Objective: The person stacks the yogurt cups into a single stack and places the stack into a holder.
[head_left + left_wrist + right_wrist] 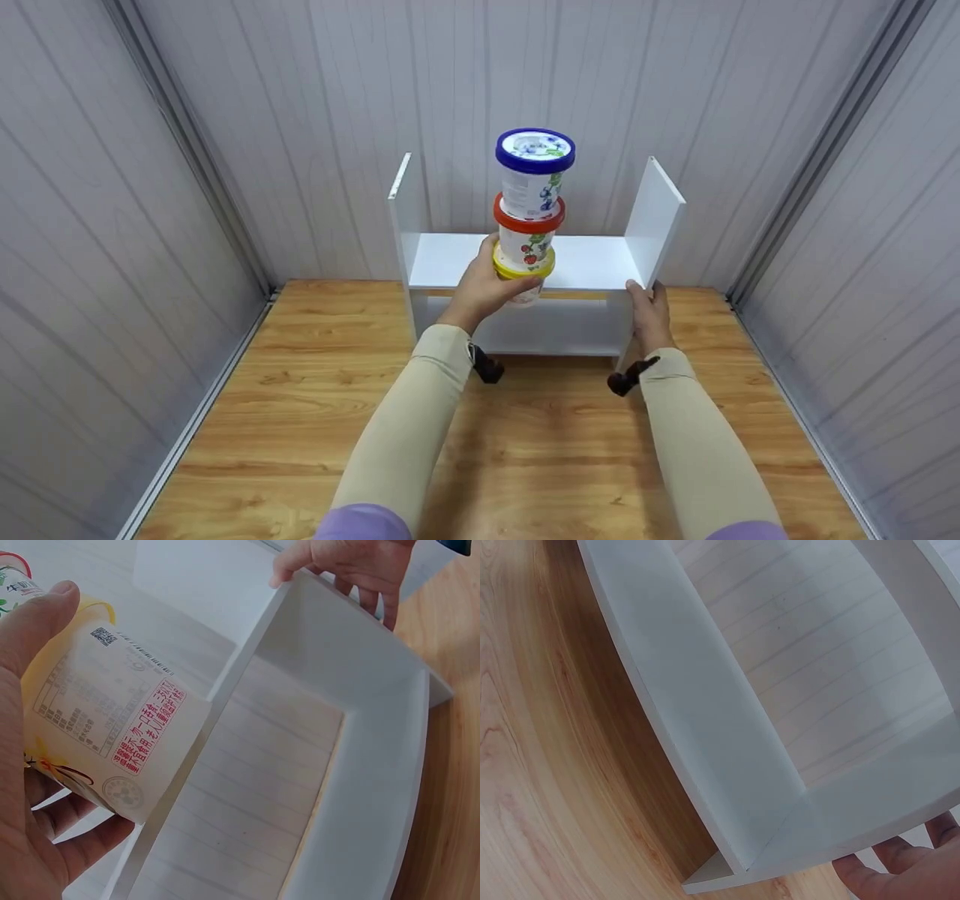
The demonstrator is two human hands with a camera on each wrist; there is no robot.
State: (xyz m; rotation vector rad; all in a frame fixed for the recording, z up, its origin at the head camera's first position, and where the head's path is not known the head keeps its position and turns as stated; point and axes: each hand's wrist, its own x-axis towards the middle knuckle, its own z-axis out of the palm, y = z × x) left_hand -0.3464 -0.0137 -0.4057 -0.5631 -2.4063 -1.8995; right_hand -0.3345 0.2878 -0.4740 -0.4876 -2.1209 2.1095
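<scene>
Three paper tubs stand in a leaning stack in the head view: a blue-lidded tub [534,154] on top, a red-lidded tub [525,238] in the middle, a yellow-lidded tub [112,712] lowest. My left hand [480,291] grips the yellow-lidded tub, thumb on one side and fingers on the other. The tub's base is close by the front edge of the upper board of a white two-tier shelf [592,262]. At the shelf's right side, my right hand [651,315] holds the side panel [656,217], its thumb at the front edge and fingers on the outer face.
The shelf stands on a wood-grain surface [322,367], near the pale back wall [345,135]. A left side panel [405,217] rises above the upper board. Below it runs a lower board [547,330]. Pale walls close in both sides.
</scene>
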